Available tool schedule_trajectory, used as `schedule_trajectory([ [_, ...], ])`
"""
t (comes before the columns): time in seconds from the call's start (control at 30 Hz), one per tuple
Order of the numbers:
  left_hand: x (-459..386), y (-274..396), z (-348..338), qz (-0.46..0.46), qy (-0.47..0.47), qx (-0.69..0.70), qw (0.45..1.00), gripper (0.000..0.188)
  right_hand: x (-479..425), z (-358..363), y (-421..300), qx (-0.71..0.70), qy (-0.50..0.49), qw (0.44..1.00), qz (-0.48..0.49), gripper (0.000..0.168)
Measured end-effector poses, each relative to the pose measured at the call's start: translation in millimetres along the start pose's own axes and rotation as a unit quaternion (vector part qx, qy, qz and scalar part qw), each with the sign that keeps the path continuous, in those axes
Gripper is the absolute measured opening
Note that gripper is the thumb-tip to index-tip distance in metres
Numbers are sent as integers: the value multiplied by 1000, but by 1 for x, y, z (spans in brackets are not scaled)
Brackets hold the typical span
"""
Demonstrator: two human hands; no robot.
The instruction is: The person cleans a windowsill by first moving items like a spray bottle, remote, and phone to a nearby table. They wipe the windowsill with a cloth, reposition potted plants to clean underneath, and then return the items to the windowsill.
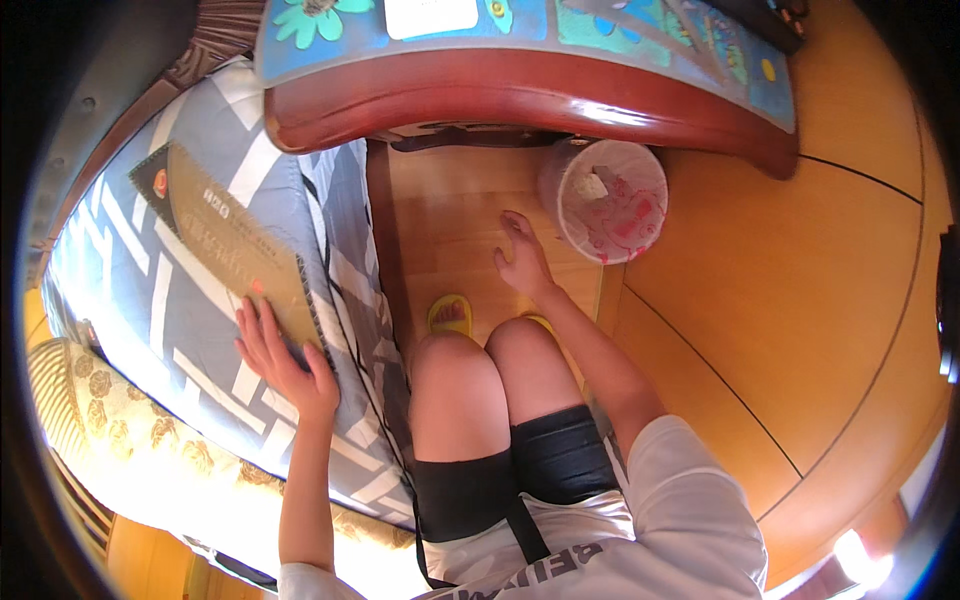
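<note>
My left hand (289,367) lies palm down with fingers spread over the lower end of a flat brown item (232,232), perhaps a paper envelope or folder. That item has jagged-looking edges, a dark end with an orange mark, and bears writing. It lies on a grey-and-white patterned bedspread (172,300) to my left. Above the wooden floor (450,210), my right hand (529,259) is empty, its fingers slightly curled and apart. Just beyond that hand stands a round waste bin (559,187) with a pale liner; pink-red markings and some whitish scrap show inside.
A desk with a glossy red-brown edge (465,90) and a colourful cover (517,22) crosses the front; a white object (431,15) lies on it. Wooden cabinet panels (750,300) stand at my right. Below me are my knees and yellow slippers (451,319).
</note>
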State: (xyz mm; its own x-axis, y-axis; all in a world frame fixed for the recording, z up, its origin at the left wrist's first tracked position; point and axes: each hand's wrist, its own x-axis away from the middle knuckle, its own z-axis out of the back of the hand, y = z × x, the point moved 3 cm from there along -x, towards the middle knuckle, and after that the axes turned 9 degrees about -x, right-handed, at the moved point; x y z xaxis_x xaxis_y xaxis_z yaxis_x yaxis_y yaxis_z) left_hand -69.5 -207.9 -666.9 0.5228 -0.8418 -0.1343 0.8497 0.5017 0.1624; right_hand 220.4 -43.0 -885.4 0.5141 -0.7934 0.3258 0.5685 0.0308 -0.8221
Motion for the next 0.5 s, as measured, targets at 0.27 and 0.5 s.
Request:
schedule_trajectory([
  [0.27, -7, 9, 10, -6, -13, -17, 1000, 67, 23, 160, -3, -55, 199, 977, -50, 54],
  [0.5, 26, 4, 35, 4, -126, 18, 992, 66, 12, 250, -115, -11, 135, 963, -234, 39],
])
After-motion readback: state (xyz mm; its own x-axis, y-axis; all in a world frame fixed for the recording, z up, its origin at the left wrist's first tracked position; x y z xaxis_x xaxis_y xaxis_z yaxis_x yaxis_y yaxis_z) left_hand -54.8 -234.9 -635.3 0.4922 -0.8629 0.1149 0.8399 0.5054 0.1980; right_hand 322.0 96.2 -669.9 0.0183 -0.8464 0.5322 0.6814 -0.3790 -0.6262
